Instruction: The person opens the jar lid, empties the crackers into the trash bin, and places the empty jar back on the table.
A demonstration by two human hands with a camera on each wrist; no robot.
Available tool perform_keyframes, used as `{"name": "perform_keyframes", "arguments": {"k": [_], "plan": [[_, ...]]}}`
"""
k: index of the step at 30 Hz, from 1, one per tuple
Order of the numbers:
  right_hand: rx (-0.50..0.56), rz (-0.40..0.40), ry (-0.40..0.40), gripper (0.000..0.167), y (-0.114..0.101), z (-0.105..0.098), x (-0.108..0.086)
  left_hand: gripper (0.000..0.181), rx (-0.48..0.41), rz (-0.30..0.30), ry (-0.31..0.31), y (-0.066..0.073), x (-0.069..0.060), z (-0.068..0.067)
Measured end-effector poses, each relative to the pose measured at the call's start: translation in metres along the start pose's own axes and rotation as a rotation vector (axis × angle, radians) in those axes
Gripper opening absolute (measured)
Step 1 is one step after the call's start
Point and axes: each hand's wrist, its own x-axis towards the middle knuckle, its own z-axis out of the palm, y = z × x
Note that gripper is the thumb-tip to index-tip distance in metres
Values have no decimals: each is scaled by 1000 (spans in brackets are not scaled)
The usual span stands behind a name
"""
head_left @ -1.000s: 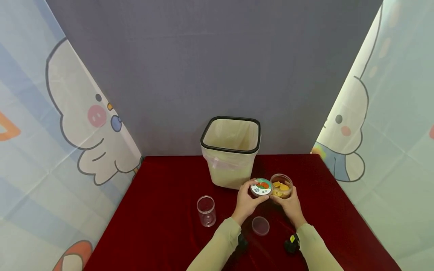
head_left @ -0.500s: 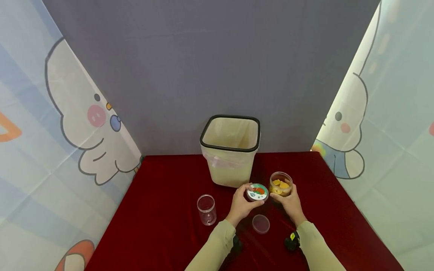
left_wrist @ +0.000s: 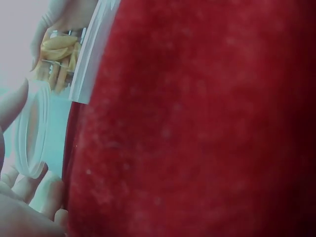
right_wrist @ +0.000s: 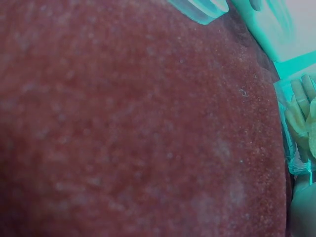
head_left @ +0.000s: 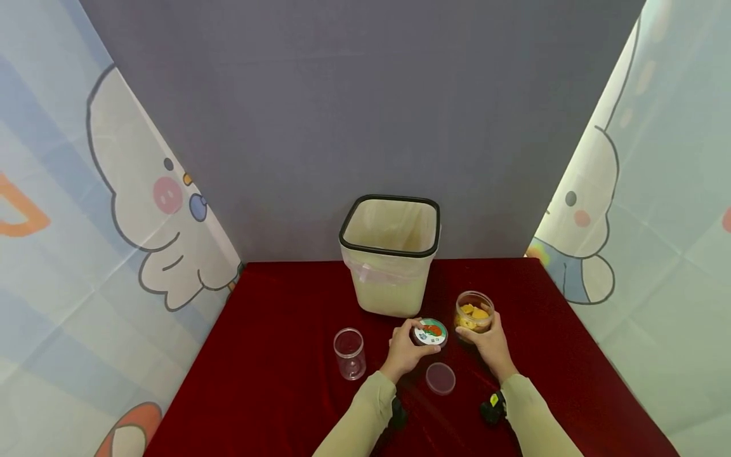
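Note:
My left hand (head_left: 403,350) pinches a round lid (head_left: 432,332) with a printed green, white and orange-red top, thumb on one side and fingers on the other. Its translucent rim (left_wrist: 33,131) shows in the left wrist view. To the right of it, my right hand (head_left: 492,346) grips an uncovered clear jar (head_left: 475,295) by its side. Yellow, chip-like snack pieces (head_left: 476,313) fill the jar's lower part. In the right wrist view only part of the jar (right_wrist: 290,128) appears at the right edge. Lid and jar are apart.
A clear jar (head_left: 350,363) without a lid stands left of my left hand. Between my forearms lies a translucent round lid (head_left: 441,379) on the dark red cloth (head_left: 274,355). Behind stands a cream waste bin (head_left: 391,289) with a black rim and a liner.
My left hand has carried the printed lid leftward and nearer to me, away from the snack jar's rim. The right hand keeps its hold on the jar in nearly the same place.

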Motion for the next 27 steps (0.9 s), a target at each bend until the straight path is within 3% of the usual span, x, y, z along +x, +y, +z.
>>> {"name": "perform_keyframes", "arguments": {"k": [8, 15, 21, 27], "plan": [[3, 3, 3, 103, 1, -1, 1, 69, 100, 25, -2, -6, 3, 0], [22, 2, -7, 104, 2, -1, 0, 74, 180, 74, -21, -6, 2, -1], [16, 4, -15, 104, 3, -1, -1, 75, 150, 76, -12, -6, 1, -3], [15, 1, -13, 104, 1, -2, 1, 69, 18, 39, 10, -10, 3, -6]]}}
